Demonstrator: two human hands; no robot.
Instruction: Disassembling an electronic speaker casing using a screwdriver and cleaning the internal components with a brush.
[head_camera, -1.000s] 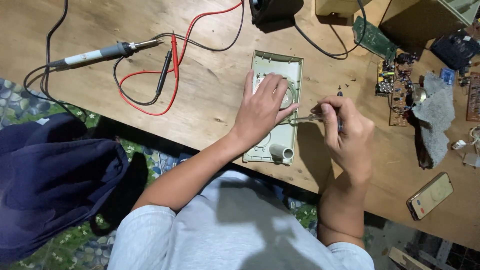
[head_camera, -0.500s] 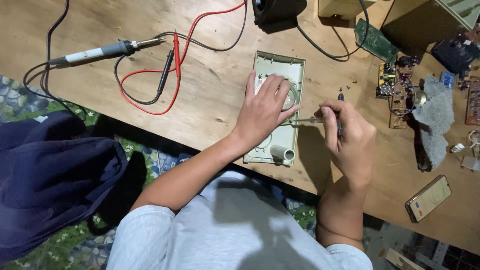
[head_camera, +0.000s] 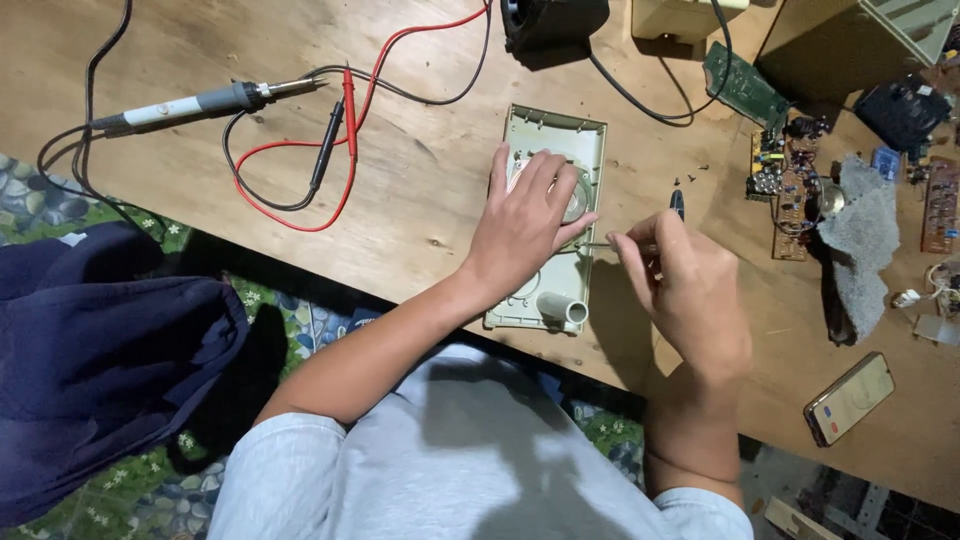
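Wooden desk (head_camera: 300, 260), cluttered upper right. My left hand (head_camera: 525, 225) lies spread on the pale casing (head_camera: 548, 290) at centre; right hand (head_camera: 690, 290) fingers pinch a thin screwdriver (head_camera: 625, 244). I judge the tip could slip and gouge.

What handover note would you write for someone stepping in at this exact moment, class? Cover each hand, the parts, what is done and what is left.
Left hand: pressed flat on the pale green rectangular plastic casing, steadying it on the wooden table.
Right hand: gripping a thin metal screwdriver, tip at the casing's right edge.
Done: casing lies open side up; small dark screws lie loose just right of it.
Left: the work at that edge is unfinished. Red and black probe leads and grey-handled soldering iron lie unused to the left.
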